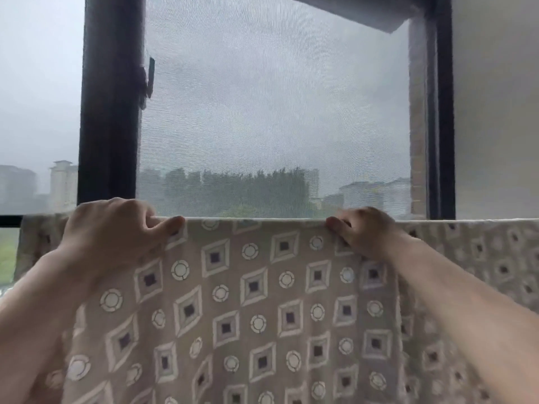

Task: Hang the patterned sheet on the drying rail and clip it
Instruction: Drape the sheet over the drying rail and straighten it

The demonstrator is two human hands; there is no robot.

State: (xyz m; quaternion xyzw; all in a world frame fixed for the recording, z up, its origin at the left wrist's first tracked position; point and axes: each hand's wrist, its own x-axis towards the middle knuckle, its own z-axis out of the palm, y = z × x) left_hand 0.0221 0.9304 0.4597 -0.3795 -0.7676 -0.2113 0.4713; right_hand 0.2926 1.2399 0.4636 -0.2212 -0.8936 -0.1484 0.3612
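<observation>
The patterned sheet point(256, 301), beige with white diamonds and circles, hangs across the lower half of the view. Its top fold runs level from left to right, and the drying rail under that fold is hidden by the cloth. My left hand point(116, 228) grips the top fold left of centre, fingers curled over the far side and thumb on the near face. My right hand point(361, 231) grips the same fold right of centre, thumb on the near side. No clip is visible.
A window with a mesh screen point(274, 112) stands right behind the sheet. A dark frame post point(110, 112) rises at the left and another post point(443, 112) at the right. A pale wall point(495, 112) fills the far right.
</observation>
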